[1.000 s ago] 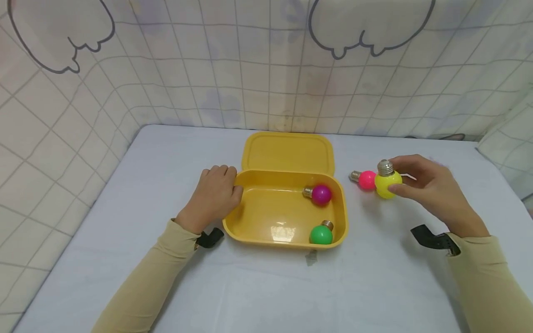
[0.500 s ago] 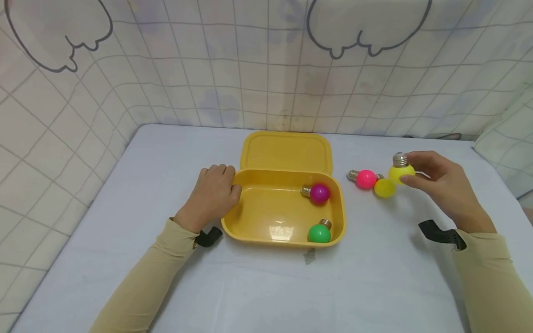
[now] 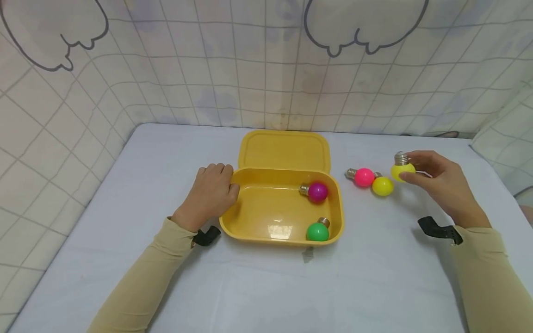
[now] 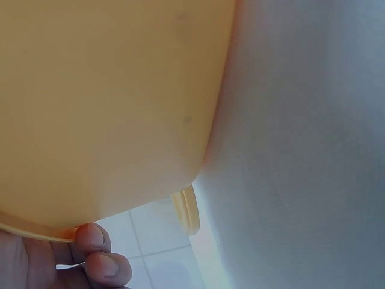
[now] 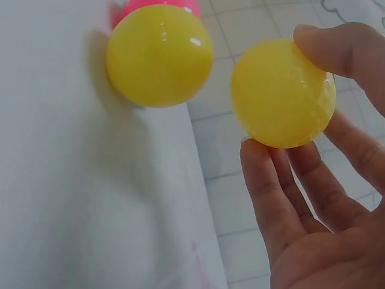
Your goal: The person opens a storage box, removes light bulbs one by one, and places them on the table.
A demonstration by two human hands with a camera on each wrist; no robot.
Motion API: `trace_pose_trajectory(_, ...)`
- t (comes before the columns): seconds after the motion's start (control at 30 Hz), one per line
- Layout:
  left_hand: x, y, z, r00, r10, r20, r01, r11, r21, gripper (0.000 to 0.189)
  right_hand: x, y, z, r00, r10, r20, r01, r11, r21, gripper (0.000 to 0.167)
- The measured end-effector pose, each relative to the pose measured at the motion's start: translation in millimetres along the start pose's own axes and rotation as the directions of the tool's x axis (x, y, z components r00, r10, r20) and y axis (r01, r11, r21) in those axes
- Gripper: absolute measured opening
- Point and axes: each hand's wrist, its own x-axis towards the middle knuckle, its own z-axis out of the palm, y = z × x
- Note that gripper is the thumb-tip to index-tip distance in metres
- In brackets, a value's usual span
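My right hand (image 3: 443, 187) pinches a yellow light bulb (image 3: 399, 172) between thumb and fingers, its metal screw base pointing up. Seen from the right wrist, this held bulb (image 5: 283, 93) is apart from a second yellow bulb (image 5: 159, 57). That second bulb lies on the table beside a pink bulb (image 3: 364, 177). My left hand (image 3: 210, 194) grips the left rim of a yellow plastic box (image 3: 266, 208); its curled fingertips (image 4: 108, 268) show by the rim in the left wrist view. Inside the box, on its right side, lie a purple bulb (image 3: 318, 192) and a green bulb (image 3: 318, 231).
The yellow lid (image 3: 284, 150) lies flat behind the box, against its back edge. A white cloth covers the table (image 3: 266, 291). A grid-patterned curtain (image 3: 250, 69) hangs behind and to the left. A small grey mark (image 3: 307, 255) is in front of the box.
My right hand has moved right and slightly back with its yellow bulb, away from the pink bulb. The second yellow bulb, hidden earlier, is now in sight. The left hand keeps its grip.
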Motion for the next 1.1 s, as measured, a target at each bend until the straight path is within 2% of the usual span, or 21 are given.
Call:
trace_pose_trajectory(0.37,-2.0,-1.5,-2.3,1.000,0.010,-0.029,-0.010,1.000,-0.008,0.019,8.5,6.1,6.9,0.998,0.051,0.036,-0.048,0.995,-0.084,0.065)
trace_pose_trajectory(0.63,0.3,-1.8,0.4,1.000,0.006,-0.014,-0.006,1.000,-0.021,0.018,11.2,10.7,6.0,0.994,0.094,0.064,-0.086,0.988,-0.125,0.070)
trace_pose_trajectory(0.83,0.2,-1.0,0.9,1.000,0.014,-0.009,-0.014,1.000,-0.006,0.018,16.5,8.4,5.5,0.992,0.088,0.090,-0.070,0.980,-0.187,0.072)
trace_pose_trajectory(1.1,-0.2,-2.6,1.9,1.000,0.007,-0.005,-0.008,1.000,-0.003,0.018,25.8,2.3,2.0,0.981,0.080,0.178,-0.034,0.968,-0.247,0.074)
